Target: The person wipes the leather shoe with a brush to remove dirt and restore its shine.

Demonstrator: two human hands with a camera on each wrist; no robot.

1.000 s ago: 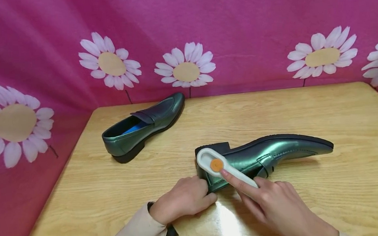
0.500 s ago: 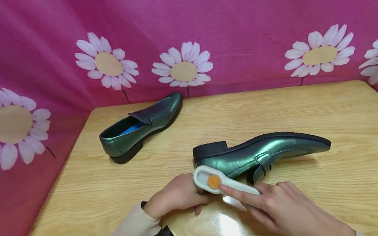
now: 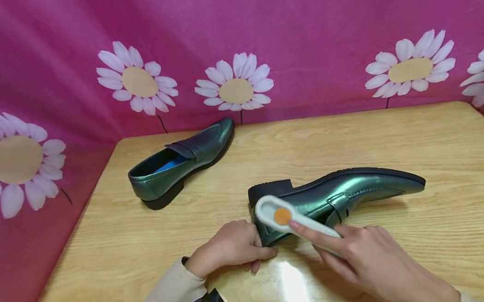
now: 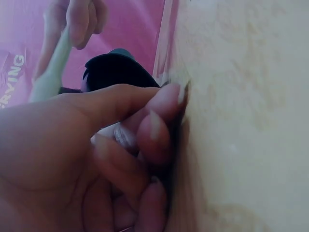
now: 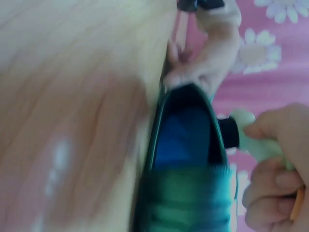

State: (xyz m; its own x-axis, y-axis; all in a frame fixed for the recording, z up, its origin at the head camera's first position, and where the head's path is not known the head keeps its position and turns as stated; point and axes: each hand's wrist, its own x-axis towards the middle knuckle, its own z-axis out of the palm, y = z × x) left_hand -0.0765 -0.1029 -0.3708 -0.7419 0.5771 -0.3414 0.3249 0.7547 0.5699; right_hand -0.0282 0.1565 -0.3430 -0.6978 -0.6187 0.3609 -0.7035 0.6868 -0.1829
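A shiny green loafer lies on its side, its black sole facing away and its toe to the right. My left hand grips its heel end by the rim. The right hand holds a white-handled brush with an orange button, the index finger stretched along it to the button. Its head overlaps the side of the loafer's heel. In the right wrist view its black bristles stand right at the loafer's side, and a blue insole shows inside the opening.
The matching loafer stands upright at the back left of the wooden table. Behind and to the left hangs a magenta cloth with white daisies. A black strap is at my left wrist.
The brush has moved from the loafer's heel down towards my left hand, then back up over the heel's side. My left hand stays at the heel end with its grip slightly changed.
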